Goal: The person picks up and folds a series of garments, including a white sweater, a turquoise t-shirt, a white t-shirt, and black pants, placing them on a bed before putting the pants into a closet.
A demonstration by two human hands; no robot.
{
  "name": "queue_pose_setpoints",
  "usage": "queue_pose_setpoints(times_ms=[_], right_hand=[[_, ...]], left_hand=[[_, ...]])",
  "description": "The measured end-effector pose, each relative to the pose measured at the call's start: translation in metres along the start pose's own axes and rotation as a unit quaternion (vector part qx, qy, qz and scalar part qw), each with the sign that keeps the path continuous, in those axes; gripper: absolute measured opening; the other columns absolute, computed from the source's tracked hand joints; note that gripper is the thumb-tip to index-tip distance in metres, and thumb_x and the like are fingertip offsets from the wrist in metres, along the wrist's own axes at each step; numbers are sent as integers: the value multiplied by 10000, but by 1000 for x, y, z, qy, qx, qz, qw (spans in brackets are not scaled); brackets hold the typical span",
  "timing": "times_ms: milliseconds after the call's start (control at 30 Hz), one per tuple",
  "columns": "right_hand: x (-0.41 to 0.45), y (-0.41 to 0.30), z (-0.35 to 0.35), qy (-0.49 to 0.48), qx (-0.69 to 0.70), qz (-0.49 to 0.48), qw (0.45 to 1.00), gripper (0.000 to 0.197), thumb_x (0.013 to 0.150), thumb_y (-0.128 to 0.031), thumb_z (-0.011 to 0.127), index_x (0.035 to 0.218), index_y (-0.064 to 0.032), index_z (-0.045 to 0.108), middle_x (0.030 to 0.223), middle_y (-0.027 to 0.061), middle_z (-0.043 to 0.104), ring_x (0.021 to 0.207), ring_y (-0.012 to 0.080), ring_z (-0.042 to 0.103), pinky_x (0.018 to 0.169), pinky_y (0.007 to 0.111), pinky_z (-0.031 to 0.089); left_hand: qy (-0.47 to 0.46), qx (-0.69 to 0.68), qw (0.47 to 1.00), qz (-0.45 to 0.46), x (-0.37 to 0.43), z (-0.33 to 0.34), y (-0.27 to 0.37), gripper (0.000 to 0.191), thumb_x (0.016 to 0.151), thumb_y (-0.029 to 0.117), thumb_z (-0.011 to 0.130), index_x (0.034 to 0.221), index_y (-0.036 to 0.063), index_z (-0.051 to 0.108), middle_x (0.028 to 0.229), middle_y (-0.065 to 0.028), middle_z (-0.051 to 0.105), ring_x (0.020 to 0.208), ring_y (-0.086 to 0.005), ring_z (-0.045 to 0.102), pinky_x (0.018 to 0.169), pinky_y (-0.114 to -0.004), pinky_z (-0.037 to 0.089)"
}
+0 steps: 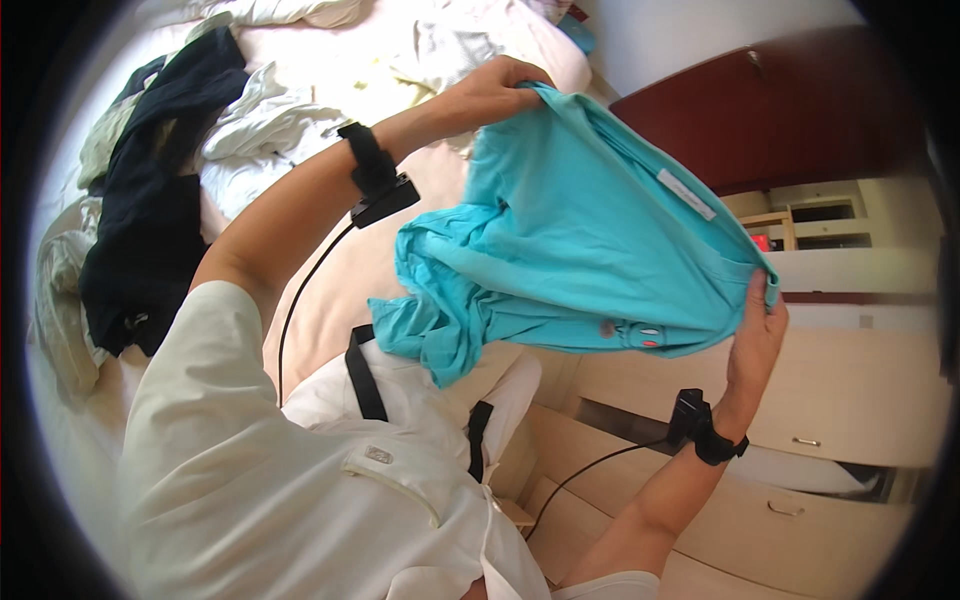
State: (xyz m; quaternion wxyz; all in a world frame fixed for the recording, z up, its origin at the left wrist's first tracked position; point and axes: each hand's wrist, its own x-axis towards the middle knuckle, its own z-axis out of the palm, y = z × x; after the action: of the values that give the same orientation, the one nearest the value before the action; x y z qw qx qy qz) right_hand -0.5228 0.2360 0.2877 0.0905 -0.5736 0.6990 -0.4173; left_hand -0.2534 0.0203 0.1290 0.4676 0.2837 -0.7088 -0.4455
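Observation:
A turquoise cloth garment is stretched in the air between my two hands. My left hand pinches its upper corner, and my right hand grips the opposite corner, lower down at the right. The long edge between them gapes a little, showing a white sewn-in label with writing. Near the lower right, a small cartoon face print shows on the fabric. The rest of the garment hangs in crumpled folds toward my lap. Whether it is a top or a bottom, I cannot tell.
Black clothing and crumpled white clothing lie on a bed at the left. Pale drawers with metal handles stand at the right, some partly pulled out. Cables run from black wrist-worn devices.

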Motion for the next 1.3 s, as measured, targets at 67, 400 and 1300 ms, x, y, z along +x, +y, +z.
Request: queue_pose_setpoints(times_ms=[67, 400, 1300], right_hand=[[2, 14, -13, -17, -23, 10, 1000, 362, 971, -289, 513, 1038, 54, 610, 878, 18, 613, 801, 75, 500, 755, 219, 415], [-18, 130, -14, -111, 217, 201, 949, 282, 909, -25, 479, 1175, 32, 555, 983, 69, 627, 874, 147, 596, 783, 260, 493], [-230, -40, -173, 76, -407, -144, 899, 334, 943, -209, 434, 1064, 67, 578, 887, 171, 630, 755, 259, 593, 796, 328, 468]], left_hand=[[39, 6, 999, 10, 10, 5, 12, 296, 893, 179, 523, 1124, 21, 619, 994, -94, 642, 906, -182, 607, 866, -313, 479], [49, 22, 986, 157, 47, -8, 85, 180, 871, 162, 579, 931, 20, 671, 798, -71, 673, 753, -179, 624, 711, -321, 502], [-107, 294, 933, 178, -88, -100, 165, 182, 812, 123, 619, 970, 43, 662, 874, -64, 651, 828, -198, 636, 719, -301, 504]])
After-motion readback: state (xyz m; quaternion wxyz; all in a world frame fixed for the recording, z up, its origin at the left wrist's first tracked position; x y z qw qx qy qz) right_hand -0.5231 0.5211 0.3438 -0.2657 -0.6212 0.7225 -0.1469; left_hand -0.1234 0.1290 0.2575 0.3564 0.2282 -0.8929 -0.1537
